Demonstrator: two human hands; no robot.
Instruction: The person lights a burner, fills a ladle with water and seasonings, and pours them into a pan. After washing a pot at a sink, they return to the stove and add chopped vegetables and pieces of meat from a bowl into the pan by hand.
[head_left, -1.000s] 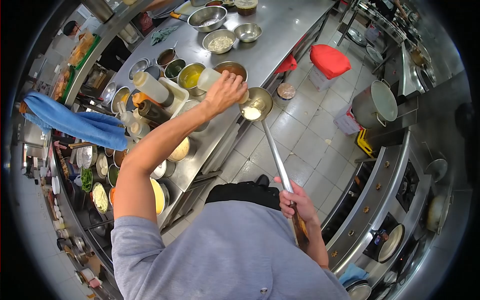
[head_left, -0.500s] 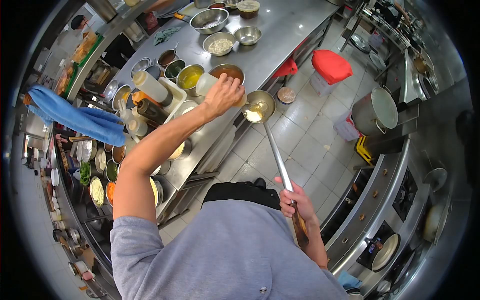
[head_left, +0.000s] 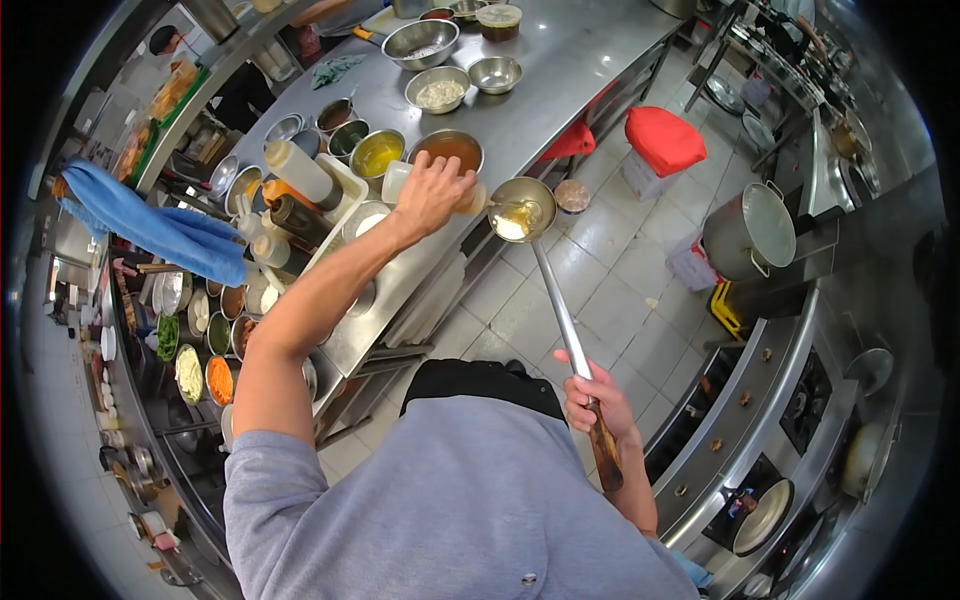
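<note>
My left hand (head_left: 435, 195) is wrapped round a translucent squeeze bottle (head_left: 396, 182), tipped on its side. Its amber-coloured front end points at the bowl of a long ladle (head_left: 558, 295). In that bowl lies something white with yellowish liquid. My right hand (head_left: 598, 395) grips the ladle's wooden handle and keeps the bowl out over the floor, just off the counter's edge. Behind the left hand stand a metal bowl of reddish-brown liquid (head_left: 455, 146) and a pot of yellow oil (head_left: 378, 155). Whether liquid is leaving the bottle is hard to make out.
Several sauce bottles (head_left: 300, 175) stand in a tray on the steel counter (head_left: 560, 60). A blue towel (head_left: 160, 225) hangs at left above tubs of shredded food (head_left: 220, 380). Right are a large pot (head_left: 755, 235) and a stove (head_left: 800, 400). A red-covered bin (head_left: 665, 140) stands on the floor.
My left hand and the bottle have shifted slightly left. The ladle bowl has moved a little to the right, its contents looking more yellow. Both grips stay the same.
</note>
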